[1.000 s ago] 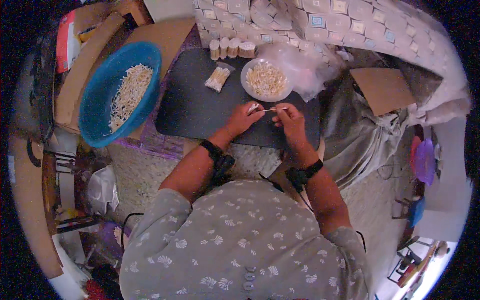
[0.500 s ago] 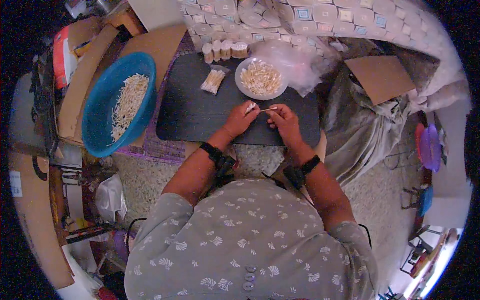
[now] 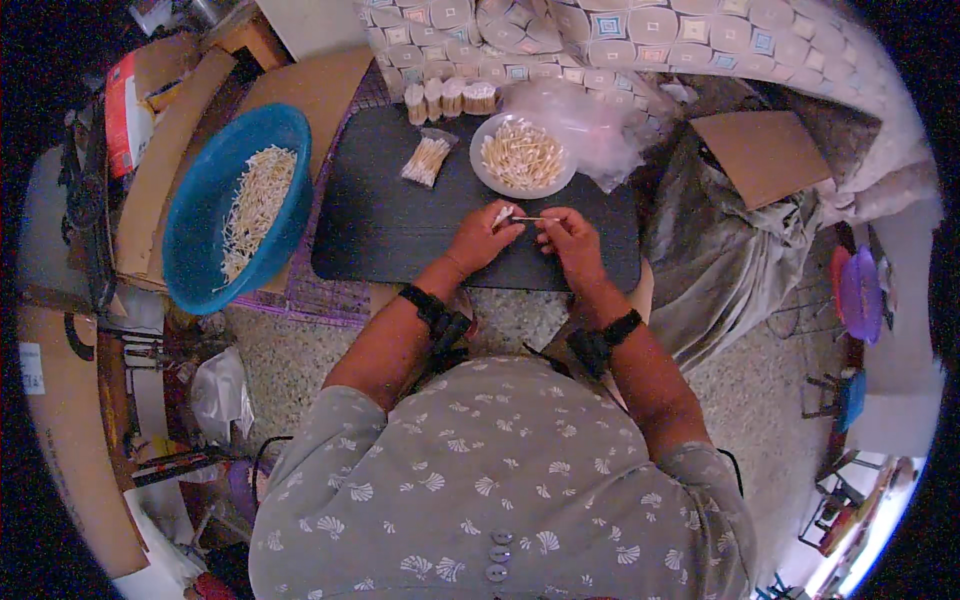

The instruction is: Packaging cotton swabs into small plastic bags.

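Note:
My left hand [image 3: 484, 240] is closed near the table's front edge, with a small white cotton-like tuft [image 3: 503, 215] showing between thumb and fingers. To its right, my right hand [image 3: 573, 247] pinches one end of a thin stick [image 3: 530, 219], which looks like a cotton swab. The stick's other end reaches the left fingertips. Just beyond my hands is a white bowl [image 3: 479, 174] full of cotton swabs [image 3: 522, 155]. A clear packet of swabs [image 3: 427, 159] lies left of the bowl. Several bundles of swabs [image 3: 452, 99] stand in a row at the far edge.
All this rests on a dark tabletop [image 3: 380, 235]. A large blue basin [image 3: 182, 245] holding loose white swabs [image 3: 257, 210] stands tilted at the left, beside cardboard. Clear plastic bags [image 3: 605, 140] lie behind the bowl. Grey cloth [image 3: 715, 270] and a cardboard piece [image 3: 762, 158] are at the right.
The thin stick between my hands has turned slightly to lie more level. My fingers have shifted a little; the bowl, packet and basin stay in place.

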A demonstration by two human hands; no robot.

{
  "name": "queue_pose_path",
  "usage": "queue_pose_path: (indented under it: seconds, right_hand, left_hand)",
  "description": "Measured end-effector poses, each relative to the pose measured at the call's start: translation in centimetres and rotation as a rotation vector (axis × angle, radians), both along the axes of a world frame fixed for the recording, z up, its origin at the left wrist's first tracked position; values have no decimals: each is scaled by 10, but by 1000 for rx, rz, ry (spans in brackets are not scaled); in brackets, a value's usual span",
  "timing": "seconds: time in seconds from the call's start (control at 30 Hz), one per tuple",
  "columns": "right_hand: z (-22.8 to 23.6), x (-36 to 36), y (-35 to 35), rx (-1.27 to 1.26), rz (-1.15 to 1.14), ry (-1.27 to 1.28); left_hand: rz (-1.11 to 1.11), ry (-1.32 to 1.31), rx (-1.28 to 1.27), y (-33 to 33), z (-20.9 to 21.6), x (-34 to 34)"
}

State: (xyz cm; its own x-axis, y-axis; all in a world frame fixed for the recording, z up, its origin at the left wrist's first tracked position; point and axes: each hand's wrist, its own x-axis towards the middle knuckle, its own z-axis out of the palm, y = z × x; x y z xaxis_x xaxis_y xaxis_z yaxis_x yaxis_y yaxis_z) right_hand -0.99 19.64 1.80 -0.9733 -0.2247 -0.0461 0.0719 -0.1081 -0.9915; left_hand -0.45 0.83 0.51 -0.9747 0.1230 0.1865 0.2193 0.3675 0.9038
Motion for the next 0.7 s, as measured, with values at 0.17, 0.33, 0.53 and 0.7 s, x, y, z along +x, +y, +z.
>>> queue_pose_path:
  seconds: [0.17, 0.33, 0.53, 0.7]
  right_hand:
    - [0, -3, 0, 181, 52, 79]
    - [7, -9, -2, 203, 115, 150]
    - [10, -16, -12, 399, -23, 263]
    - [15, -11, -20, 567, 2, 562]
  left_hand:
    - [-26, -14, -61, -3, 4, -2]
    - [-40, 99, -127, -6, 2, -3]
    - [-147, -79, -123, -7, 10, -2]
    - [-146, -80, -50, -10, -2, -4]
